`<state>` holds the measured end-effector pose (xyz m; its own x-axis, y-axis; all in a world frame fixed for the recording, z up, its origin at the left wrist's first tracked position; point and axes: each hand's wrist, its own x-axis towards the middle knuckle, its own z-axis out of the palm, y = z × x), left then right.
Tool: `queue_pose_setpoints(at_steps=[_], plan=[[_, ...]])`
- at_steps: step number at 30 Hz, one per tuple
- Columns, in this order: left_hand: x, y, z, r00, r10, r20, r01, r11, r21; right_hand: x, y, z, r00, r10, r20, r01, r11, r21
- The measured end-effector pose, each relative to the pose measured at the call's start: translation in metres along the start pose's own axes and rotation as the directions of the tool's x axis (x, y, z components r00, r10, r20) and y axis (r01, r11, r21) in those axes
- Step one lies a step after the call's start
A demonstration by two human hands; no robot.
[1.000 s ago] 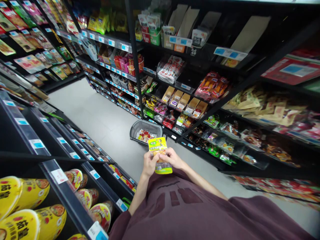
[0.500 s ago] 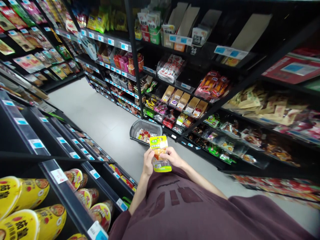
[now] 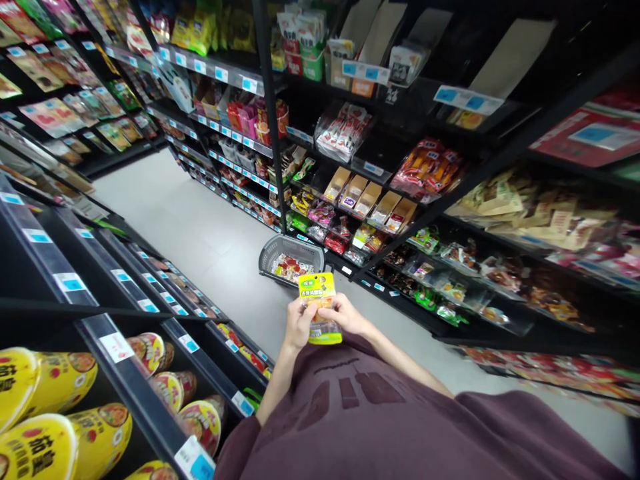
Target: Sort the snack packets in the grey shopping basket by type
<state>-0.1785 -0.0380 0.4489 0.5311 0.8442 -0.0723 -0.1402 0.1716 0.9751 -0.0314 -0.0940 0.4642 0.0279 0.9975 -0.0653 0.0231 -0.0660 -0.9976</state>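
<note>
Between my two hands is a yellow and green snack packet (image 3: 318, 288), held upright close in front of my shirt. My left hand (image 3: 299, 323) grips its left edge, the thumb lying across the front. My right hand (image 3: 345, 315) is closed on its right edge, thumb also on the front. The two thumbs nearly meet over the packet's middle and cover part of it. Just beyond the packet, a grey shopping basket (image 3: 267, 263) stands on the floor, with several small red and white packets (image 3: 293, 267) inside.
Dark shelves of bagged snacks (image 3: 345, 133) rise ahead and to the right. At my left, a shelf edge (image 3: 135, 383) with price labels fronts yellow noodle cups (image 3: 95, 433). The pale aisle floor (image 3: 200, 247) runs away to the upper left.
My left thumb has moved right and further over the packet's front, closer to my right thumb. The view has shifted slightly. The basket stands where it was.
</note>
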Motion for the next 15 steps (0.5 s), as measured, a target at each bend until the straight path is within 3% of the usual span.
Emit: queue_pose_setpoints(at_steps=[9,15], plan=[[-0.001,-0.001,0.006,0.998,-0.005,-0.057,0.007,1.000,0.023,0.000,0.006,-0.003,1.000,-0.008,0.010,0.008,1.000,0.029],[-0.002,-0.002,0.004,0.998,0.058,-0.005,-0.058,0.998,-0.028,-0.001,0.012,-0.005,1.000,-0.013,0.010,0.012,0.999,0.052]])
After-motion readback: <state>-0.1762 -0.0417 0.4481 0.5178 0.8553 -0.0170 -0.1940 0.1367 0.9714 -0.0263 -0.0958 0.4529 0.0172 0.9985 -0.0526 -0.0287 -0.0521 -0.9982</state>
